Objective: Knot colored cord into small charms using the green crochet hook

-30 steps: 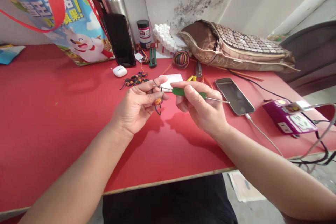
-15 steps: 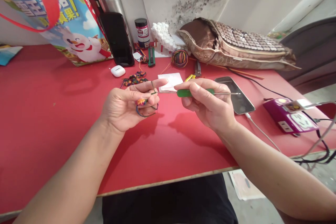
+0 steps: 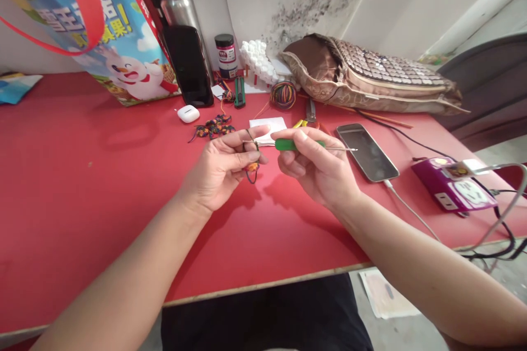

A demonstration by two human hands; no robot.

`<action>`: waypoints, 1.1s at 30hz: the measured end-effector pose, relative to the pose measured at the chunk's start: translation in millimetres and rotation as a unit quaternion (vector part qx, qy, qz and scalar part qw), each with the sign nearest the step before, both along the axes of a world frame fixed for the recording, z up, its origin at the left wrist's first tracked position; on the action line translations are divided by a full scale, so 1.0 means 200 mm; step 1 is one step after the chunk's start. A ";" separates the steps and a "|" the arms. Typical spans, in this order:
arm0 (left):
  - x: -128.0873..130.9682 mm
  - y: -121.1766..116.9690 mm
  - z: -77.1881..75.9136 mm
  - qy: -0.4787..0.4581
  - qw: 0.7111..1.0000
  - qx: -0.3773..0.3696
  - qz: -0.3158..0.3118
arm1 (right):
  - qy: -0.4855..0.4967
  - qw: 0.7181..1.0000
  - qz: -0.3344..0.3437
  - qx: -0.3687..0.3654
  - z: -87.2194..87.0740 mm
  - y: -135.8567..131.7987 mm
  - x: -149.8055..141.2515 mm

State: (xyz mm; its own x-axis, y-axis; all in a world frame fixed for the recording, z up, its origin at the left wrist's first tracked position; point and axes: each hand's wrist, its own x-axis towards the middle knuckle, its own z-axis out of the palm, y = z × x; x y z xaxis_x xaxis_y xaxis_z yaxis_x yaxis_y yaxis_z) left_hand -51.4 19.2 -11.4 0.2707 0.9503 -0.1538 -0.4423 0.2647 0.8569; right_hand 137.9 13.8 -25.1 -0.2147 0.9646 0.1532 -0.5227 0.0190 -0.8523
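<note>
Over the red table (image 3: 82, 186), my left hand (image 3: 222, 167) pinches a small multicoloured crocheted piece (image 3: 251, 166), with dark yarn looped over its forefinger. My right hand (image 3: 317, 167) grips a green-handled crochet hook (image 3: 290, 145), whose tip points left at the yarn between my two hands. The hook's metal end sticks out to the right, above a phone (image 3: 368, 151). Both hands hover just above the tabletop, almost touching.
Behind my hands lie a pile of small crocheted pieces (image 3: 214, 125), a white earbud case (image 3: 188, 114), a white card (image 3: 268, 124), a ball of multicoloured yarn (image 3: 283, 93) and pliers (image 3: 309, 112). A printed bag (image 3: 102, 38), a flask, a dark phone (image 3: 187, 63), a brown pouch (image 3: 370, 74) and a purple power strip (image 3: 455, 189) stand around.
My left hand has moved right, back toward my right hand, and the crocheted piece now hangs by the hook's tip. The right hand drew the hook slightly left.
</note>
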 end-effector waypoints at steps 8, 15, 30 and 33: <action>0.08 0.02 -0.14 -0.021 0.995 -0.093 0.037 | -0.016 0.997 0.028 -0.072 -0.13 0.07 -0.06; 0.09 0.03 -0.18 -0.019 0.995 -0.067 0.067 | -0.010 0.994 0.059 -0.087 -0.16 0.11 -0.08; 0.15 0.06 -0.20 -0.016 0.995 -0.036 0.092 | -0.045 0.992 0.002 -0.117 -0.16 0.17 -0.15; 0.18 0.10 -0.19 -0.027 0.992 -0.036 0.117 | -0.046 0.990 -0.056 -0.123 -0.17 0.20 -0.22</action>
State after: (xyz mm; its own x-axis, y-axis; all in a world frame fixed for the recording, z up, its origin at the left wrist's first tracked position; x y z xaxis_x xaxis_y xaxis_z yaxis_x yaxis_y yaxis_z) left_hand -16.2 39.6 -49.2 0.0539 0.9751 -0.2149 -0.5434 0.2092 0.8130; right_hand 94.6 54.6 -59.7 -0.1063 0.9888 -0.1050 -0.4485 -0.1419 -0.8824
